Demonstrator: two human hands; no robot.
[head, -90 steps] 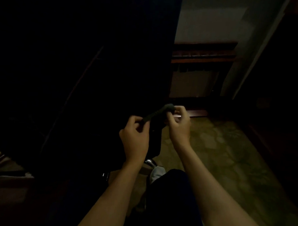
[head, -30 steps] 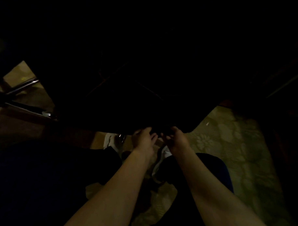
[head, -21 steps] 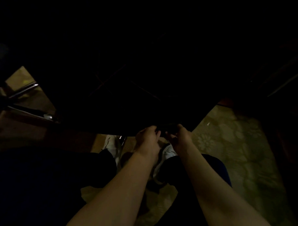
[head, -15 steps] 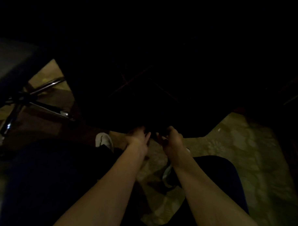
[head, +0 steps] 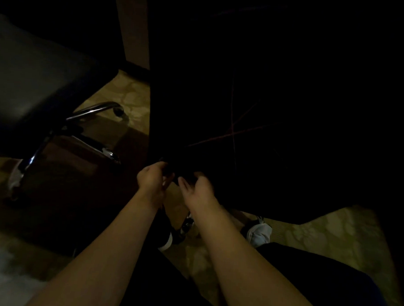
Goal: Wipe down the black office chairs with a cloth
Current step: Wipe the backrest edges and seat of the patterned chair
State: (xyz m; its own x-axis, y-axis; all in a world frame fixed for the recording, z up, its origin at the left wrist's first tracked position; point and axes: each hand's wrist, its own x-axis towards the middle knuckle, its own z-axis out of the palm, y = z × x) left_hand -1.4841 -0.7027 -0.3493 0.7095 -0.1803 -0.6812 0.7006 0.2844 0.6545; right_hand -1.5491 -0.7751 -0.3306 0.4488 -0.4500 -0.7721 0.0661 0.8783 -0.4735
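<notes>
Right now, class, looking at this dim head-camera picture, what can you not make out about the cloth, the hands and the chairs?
- Cloth: too dark to pick out against the black chair in front.
- Left hand: fingertips hidden by its own knuckles; what it holds is unclear.
- Right hand: fingertips lost in shadow at the chair's lower edge.
- Second chair: cut off by the left edge, blurred.

A chair (head: 278, 109) was seen filling the frame from twelve to three o'clock. A second chair (head: 31, 85) lay at ten o'clock, its base (head: 66, 134) beneath it on the floor (head: 319, 239). Both hands were met at the centre, against the near edge of the first chair: the left hand (head: 153, 179) just beside the right hand (head: 198, 191). Two shoes (head: 260, 232) were placed on the floor below the hands, toward five and six o'clock.
</notes>
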